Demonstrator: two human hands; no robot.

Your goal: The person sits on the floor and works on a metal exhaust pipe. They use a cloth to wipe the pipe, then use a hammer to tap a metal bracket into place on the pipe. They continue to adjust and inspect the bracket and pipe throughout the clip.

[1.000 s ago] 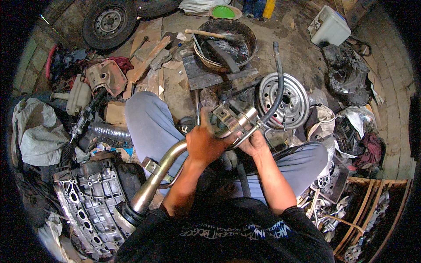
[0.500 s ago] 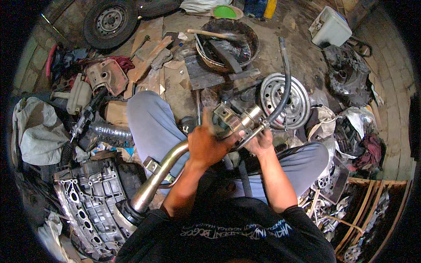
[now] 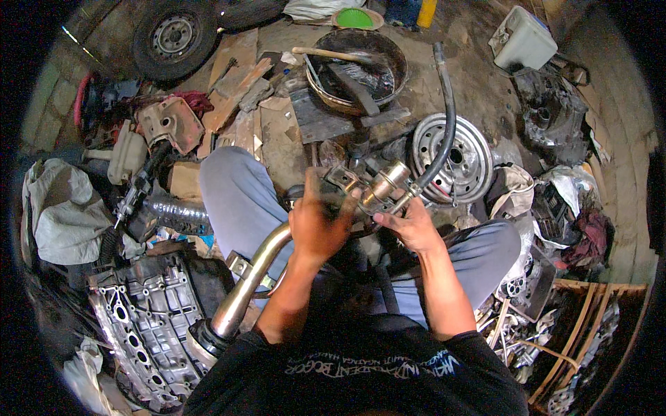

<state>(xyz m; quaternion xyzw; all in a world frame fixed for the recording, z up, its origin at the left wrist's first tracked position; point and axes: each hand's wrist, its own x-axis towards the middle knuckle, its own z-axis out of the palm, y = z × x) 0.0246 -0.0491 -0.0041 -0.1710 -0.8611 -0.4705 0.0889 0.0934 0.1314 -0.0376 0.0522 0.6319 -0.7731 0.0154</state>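
Left hand (image 3: 316, 225) is gripping the upper end of the exhaust pipe (image 3: 253, 281), fingers clenched around it, slightly blurred. Right hand (image 3: 409, 225) is grasping the brass fitting (image 3: 381, 187) from below. Pipe is lying across the lap, over the left knee. Black hose (image 3: 447, 114) is curving up from the fitting, over the wheel rim (image 3: 475, 166).

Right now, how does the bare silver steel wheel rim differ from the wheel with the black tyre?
The bare silver steel wheel rim has no tyre and lies beside the person's knees; the wheel with the black tyre sits farther off, top left. Both are round, with holed steel centres.
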